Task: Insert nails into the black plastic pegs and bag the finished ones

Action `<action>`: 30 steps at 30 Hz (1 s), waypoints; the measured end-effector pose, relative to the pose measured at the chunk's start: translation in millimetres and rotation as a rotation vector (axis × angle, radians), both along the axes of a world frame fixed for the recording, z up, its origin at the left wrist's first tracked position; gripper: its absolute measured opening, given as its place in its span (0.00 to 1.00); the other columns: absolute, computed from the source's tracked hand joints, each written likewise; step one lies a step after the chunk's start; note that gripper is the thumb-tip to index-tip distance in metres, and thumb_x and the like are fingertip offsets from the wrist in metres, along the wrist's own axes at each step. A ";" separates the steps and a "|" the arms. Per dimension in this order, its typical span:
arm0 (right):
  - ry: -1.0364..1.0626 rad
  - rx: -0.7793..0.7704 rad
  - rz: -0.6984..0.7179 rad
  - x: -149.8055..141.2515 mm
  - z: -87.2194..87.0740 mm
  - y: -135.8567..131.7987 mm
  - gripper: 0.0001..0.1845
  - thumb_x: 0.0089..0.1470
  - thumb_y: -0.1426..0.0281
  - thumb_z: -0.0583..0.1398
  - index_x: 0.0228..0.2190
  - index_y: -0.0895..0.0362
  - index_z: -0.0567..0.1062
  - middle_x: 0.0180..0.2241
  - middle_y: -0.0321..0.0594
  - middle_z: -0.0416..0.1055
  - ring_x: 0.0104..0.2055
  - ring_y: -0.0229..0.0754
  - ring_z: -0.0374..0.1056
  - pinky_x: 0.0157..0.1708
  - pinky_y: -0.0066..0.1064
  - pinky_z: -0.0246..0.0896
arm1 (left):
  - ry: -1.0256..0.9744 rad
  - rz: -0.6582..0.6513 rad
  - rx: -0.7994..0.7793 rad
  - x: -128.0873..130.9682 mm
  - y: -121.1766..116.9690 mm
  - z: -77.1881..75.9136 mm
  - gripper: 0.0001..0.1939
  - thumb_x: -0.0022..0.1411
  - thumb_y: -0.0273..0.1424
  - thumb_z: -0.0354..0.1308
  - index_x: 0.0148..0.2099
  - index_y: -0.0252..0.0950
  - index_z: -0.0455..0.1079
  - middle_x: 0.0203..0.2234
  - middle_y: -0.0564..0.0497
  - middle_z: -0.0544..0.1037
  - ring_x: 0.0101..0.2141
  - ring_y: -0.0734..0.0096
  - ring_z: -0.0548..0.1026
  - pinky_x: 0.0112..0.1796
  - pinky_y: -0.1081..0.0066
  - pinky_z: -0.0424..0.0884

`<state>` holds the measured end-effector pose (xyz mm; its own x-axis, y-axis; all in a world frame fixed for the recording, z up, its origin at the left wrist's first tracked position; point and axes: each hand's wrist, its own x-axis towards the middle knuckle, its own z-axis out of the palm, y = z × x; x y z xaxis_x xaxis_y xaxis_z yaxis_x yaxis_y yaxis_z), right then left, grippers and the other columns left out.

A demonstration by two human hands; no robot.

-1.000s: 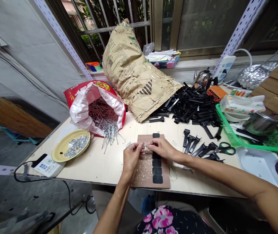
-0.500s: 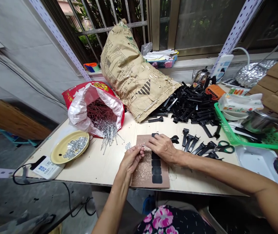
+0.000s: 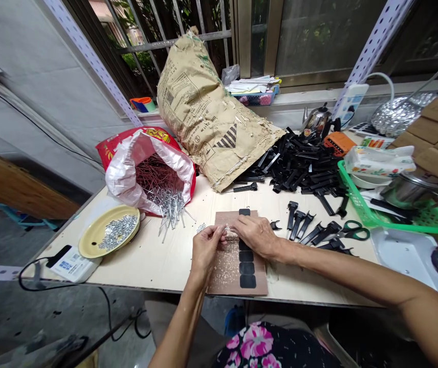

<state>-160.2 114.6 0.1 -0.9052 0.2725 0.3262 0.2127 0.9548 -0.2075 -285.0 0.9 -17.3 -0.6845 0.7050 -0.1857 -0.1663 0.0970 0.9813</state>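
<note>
My left hand point(image 3: 208, 249) is closed in a pinch over the brown board point(image 3: 224, 273), its fingertips at a thin metal pin end point(image 3: 227, 228). What else it pinches is too small to make out. My right hand point(image 3: 256, 236) is curled just beside it, palm down, fingertips almost meeting the left. The forked end of a black plastic part point(image 3: 275, 225) sticks out behind my right hand, which appears to grip the rest, mostly hidden. Black square pads point(image 3: 247, 268) run in a column down the board. Small metal rings point(image 3: 201, 227) lie by its upper left corner.
A yellow plate point(image 3: 88, 240) of small metal pieces and a red bag point(image 3: 107, 148) of long pins stand left. Behind are a paper sack point(image 3: 203, 112) and heaped black parts point(image 3: 299, 163). Right lie several black parts point(image 3: 298, 222), scissors point(image 3: 353, 231) and a green basket point(image 3: 395, 227).
My left hand has turned and its fingers have closed further at the pin end. The black part's forked end has shifted slightly down and turned behind my right hand.
</note>
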 end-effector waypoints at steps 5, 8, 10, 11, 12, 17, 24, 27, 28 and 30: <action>0.012 -0.128 0.008 -1.1 -1.8 -0.2 0.11 0.63 0.67 0.50 0.36 0.59 0.70 0.35 0.40 0.68 0.31 0.35 0.63 0.24 0.26 0.48 | 0.017 -0.005 0.001 -2.2 -0.2 1.0 0.17 0.48 0.41 0.65 0.32 0.31 0.75 0.24 0.51 0.76 0.23 0.77 0.69 0.26 0.76 0.66; 0.029 -0.115 0.010 -2.3 -4.9 0.6 0.11 0.63 0.68 0.50 0.34 0.59 0.70 0.34 0.40 0.67 0.31 0.36 0.63 0.25 0.26 0.50 | 0.032 -0.013 0.000 -3.3 -1.2 2.4 0.16 0.48 0.40 0.65 0.32 0.31 0.74 0.24 0.51 0.75 0.23 0.77 0.69 0.26 0.77 0.67; 0.028 -0.183 0.014 -2.9 -5.7 1.3 0.12 0.63 0.69 0.49 0.32 0.59 0.69 0.32 0.39 0.67 0.30 0.36 0.62 0.26 0.26 0.51 | 0.044 -0.020 -0.003 -4.4 -1.9 2.5 0.15 0.49 0.40 0.65 0.32 0.31 0.74 0.24 0.51 0.75 0.23 0.77 0.69 0.26 0.77 0.67; 0.039 -0.243 0.024 -3.1 -5.5 1.6 0.11 0.63 0.69 0.50 0.33 0.59 0.68 0.31 0.38 0.67 0.31 0.36 0.62 0.27 0.26 0.53 | 0.047 -0.027 -0.004 -5.1 -2.2 2.2 0.15 0.49 0.40 0.64 0.32 0.31 0.74 0.24 0.52 0.75 0.23 0.77 0.69 0.26 0.77 0.67; 0.057 -0.302 0.037 -3.3 -4.9 1.8 0.09 0.62 0.68 0.51 0.34 0.59 0.68 0.32 0.38 0.67 0.32 0.36 0.63 0.29 0.25 0.54 | 0.047 -0.035 -0.003 -5.8 -2.5 1.7 0.15 0.50 0.40 0.64 0.32 0.31 0.74 0.24 0.52 0.75 0.23 0.77 0.69 0.26 0.77 0.67; 0.054 -0.296 0.038 -3.7 -0.9 0.5 0.08 0.62 0.70 0.51 0.36 0.60 0.68 0.35 0.41 0.67 0.33 0.37 0.63 0.30 0.26 0.55 | 0.032 -0.063 -0.012 -8.7 -2.7 -0.9 0.16 0.50 0.41 0.64 0.32 0.32 0.74 0.24 0.52 0.74 0.23 0.77 0.68 0.24 0.77 0.66; 0.025 -0.440 0.031 4.4 3.2 12.4 0.10 0.62 0.67 0.51 0.33 0.57 0.70 0.32 0.37 0.68 0.34 0.36 0.63 0.32 0.27 0.54 | 0.143 -0.115 -0.084 -4.9 -3.6 -0.2 0.21 0.54 0.44 0.59 0.41 0.32 0.75 0.27 0.49 0.76 0.24 0.74 0.70 0.27 0.73 0.68; 0.016 -0.327 -0.046 11.2 -2.4 34.4 0.11 0.63 0.66 0.51 0.36 0.55 0.72 0.36 0.38 0.67 0.36 0.37 0.63 0.32 0.27 0.54 | 0.467 -0.105 -0.139 -0.4 -6.2 -0.9 0.23 0.62 0.44 0.50 0.52 0.35 0.71 0.40 0.45 0.76 0.37 0.65 0.74 0.38 0.65 0.71; 0.008 -0.280 -0.073 12.9 -6.0 43.0 0.11 0.63 0.66 0.51 0.36 0.55 0.72 0.37 0.39 0.67 0.37 0.37 0.62 0.32 0.27 0.54 | 0.619 -0.110 -0.157 1.0 -7.3 -2.8 0.23 0.64 0.42 0.48 0.55 0.36 0.68 0.45 0.44 0.75 0.44 0.62 0.73 0.45 0.62 0.69; -0.014 -0.190 -0.107 15.5 -15.4 57.7 0.11 0.62 0.66 0.52 0.35 0.55 0.73 0.36 0.39 0.67 0.39 0.39 0.61 0.32 0.28 0.55 | 0.910 -0.173 -0.192 3.4 -9.4 -10.4 0.22 0.66 0.38 0.45 0.58 0.37 0.65 0.54 0.43 0.69 0.57 0.57 0.62 0.55 0.56 0.61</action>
